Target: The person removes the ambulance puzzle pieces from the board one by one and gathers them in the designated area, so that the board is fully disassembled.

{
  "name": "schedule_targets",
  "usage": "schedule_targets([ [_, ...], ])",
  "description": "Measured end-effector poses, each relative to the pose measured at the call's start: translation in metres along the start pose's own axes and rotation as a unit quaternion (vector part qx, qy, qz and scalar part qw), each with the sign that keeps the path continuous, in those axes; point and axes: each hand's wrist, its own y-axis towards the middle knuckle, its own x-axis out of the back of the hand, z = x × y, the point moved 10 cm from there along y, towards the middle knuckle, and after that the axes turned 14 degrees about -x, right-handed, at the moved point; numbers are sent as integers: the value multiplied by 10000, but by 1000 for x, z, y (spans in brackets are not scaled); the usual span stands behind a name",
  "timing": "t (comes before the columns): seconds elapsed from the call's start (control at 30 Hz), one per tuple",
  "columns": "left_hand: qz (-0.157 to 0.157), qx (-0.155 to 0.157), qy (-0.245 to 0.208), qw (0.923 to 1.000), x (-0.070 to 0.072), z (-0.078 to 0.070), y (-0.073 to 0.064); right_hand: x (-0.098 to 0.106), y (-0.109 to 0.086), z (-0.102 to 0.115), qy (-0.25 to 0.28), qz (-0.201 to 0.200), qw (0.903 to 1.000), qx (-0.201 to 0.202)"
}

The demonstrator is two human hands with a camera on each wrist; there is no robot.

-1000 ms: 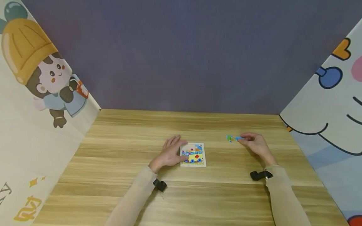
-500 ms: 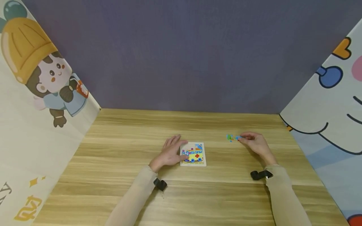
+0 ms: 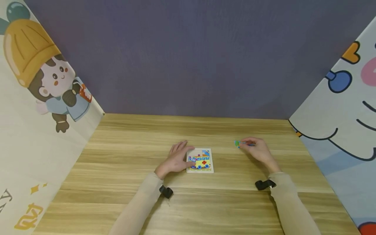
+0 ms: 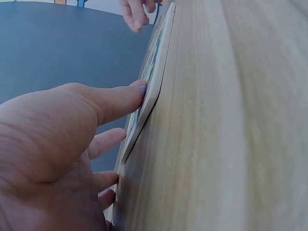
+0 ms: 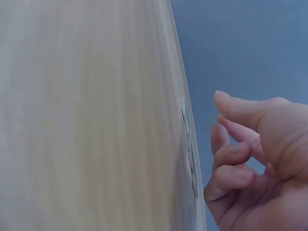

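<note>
A square wooden jigsaw puzzle with a yellow ambulance picture lies flat on the table. My left hand is at its left side, thumb resting on the picture and index finger at the far left corner; in the left wrist view, the thumb lies over the board's edge. Over to the right, my right hand hovers just above loose puzzle pieces. A green piece shows left of its fingertips; blue bits are partly hidden behind them. In the right wrist view, the pieces lie flat, apart from the thumb and fingers.
The wood-grain table meets a dark grey panel at the back. Side panels with cartoon prints stand left and right. Each wrist wears a small black camera.
My right hand has moved a little left, from beside the blue piece to over the pieces, now covering part of them. The left hand and the puzzle board stay in place.
</note>
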Motion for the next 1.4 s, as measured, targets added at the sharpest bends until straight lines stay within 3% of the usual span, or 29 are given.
schedule_targets([
  [0.4, 48, 55, 57, 10000, 4, -4, -2, -39, -9, 39, 8, 316, 9988, 371],
  [0.77, 34, 50, 78, 10000, 3, -4, 0, -62, -14, 59, -39, 480, 9971, 591],
  [1.4, -3, 91, 113, 9999, 2, -2, 0, -117, -24, 98, 63, 1256, 9900, 637],
])
